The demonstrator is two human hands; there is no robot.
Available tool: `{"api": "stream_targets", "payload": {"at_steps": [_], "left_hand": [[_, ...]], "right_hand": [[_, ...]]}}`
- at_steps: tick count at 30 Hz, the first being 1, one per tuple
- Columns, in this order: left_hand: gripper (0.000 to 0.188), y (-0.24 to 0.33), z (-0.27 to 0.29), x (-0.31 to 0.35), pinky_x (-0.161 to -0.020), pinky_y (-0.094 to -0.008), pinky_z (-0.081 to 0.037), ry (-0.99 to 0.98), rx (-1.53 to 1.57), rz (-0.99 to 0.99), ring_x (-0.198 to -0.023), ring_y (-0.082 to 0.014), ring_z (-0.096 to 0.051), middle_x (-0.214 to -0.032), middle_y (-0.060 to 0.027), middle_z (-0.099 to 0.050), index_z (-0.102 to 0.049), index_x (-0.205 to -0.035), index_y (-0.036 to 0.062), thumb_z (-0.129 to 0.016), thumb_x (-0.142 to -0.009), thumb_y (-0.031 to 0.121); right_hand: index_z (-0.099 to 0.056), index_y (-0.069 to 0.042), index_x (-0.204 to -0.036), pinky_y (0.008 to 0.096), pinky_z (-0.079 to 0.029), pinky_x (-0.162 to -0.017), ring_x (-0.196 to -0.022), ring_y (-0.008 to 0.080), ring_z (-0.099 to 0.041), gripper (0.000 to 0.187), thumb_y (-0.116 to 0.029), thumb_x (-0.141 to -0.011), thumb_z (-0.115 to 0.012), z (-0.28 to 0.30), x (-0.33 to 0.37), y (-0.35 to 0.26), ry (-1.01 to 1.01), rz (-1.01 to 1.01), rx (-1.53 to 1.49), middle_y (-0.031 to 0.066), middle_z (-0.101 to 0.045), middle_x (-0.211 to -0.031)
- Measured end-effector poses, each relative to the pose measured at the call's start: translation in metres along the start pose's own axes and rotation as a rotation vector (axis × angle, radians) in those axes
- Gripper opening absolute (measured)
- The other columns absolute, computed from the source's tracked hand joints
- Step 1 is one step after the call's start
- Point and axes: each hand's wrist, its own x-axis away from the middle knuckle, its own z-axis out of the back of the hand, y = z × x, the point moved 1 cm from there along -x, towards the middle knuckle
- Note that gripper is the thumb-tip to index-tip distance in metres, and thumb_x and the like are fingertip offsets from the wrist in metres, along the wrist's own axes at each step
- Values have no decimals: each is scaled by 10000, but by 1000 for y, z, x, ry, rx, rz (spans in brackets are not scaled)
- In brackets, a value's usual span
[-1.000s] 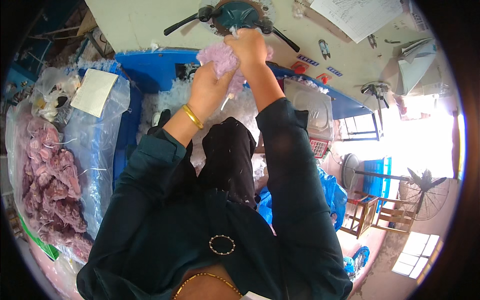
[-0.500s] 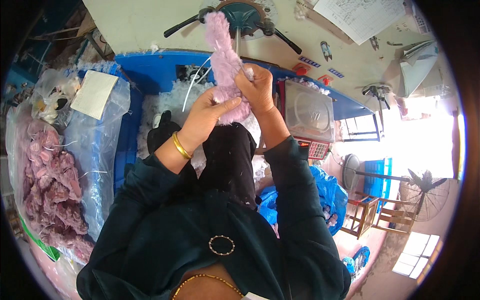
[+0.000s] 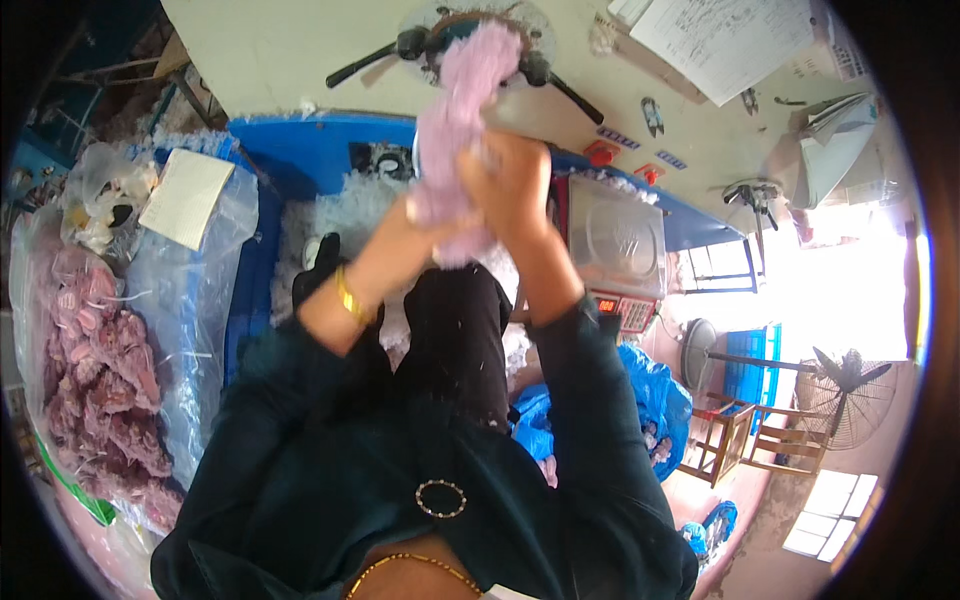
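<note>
Gripping a pink fluffy piece (image 3: 455, 130) in the upper middle of the frame, both hands are closing around its lower end: left hand (image 3: 425, 215) below, right hand (image 3: 515, 185) beside it, fingers curled tight. It seems she is stretching it; next, a firm, even pull.

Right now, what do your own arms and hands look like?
Both hands, left and right, are bare, no gloves. Both arms wear long dark teal sleeves; the left one is pushed up the forearm. A gold bangle circles the left wrist. No rings that I can make out.
</note>
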Motion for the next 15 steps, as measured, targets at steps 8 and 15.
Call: {"api": "stream_targets", "payload": {"at_steps": [8,15], "left_hand": [[391,2,17,-1,-878,-298,-488,-110,70,115,-987,-164,-620,-1060,-78,-654,-590,-1131,-8,-716,-761,-2],[432,2,27,10,-698,-263,-504,-206,268,244,-802,-141,-601,-1067,-33,-590,-477,-1262,64,-641,-879,180]], "right_hand": [[-467,-4,-563,364,-342,-446,-450,226,-372,228,-110,-668,-640,-6,5,3,-36,-167,-110,165,-414,-531],[-520,-50,-603,265,-326,-483,-572,46,-371,167,-37,-746,-605,27,39,17,-173,-498,-649,-72,-456,-586]]}}
